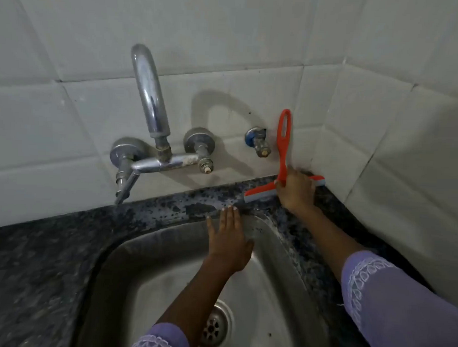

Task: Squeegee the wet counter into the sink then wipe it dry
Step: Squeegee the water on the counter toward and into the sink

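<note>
both arms are reaching forward from the bottom edge, each in a lilac sleeve (400, 304) with white embroidered trim. the right arm is stretching up and to the left across the counter's right side toward the back corner, and the right hand (296, 192) is closing around the lower part of the orange handle of a squeegee (283, 159), fingers wrapped tight, back of the hand facing the camera. the squeegee's handle is standing nearly upright against the white wall tiles (227, 43), while its blade bar is lying along the narrow back strip of the dark speckled counter (169, 210), just in front of the wall and near the corner; the hand is covering the middle of the bar, so only its two ends are showing. the left arm is coming up over the steel sink (167, 262), passing above the drain (214, 326). the left hand (229, 241) is lying flat and spread, palm down, empty, with its fingertips (228, 209) touching the counter's edge at the sink's back rim, just left of and below the blade's left end. the counter strip there is looking wet and patchy. a chrome tap (152, 113) is sitting on the wall to the left of both hands, and a small angle valve (258, 143) is sitting just left of the squeegee handle.
</note>
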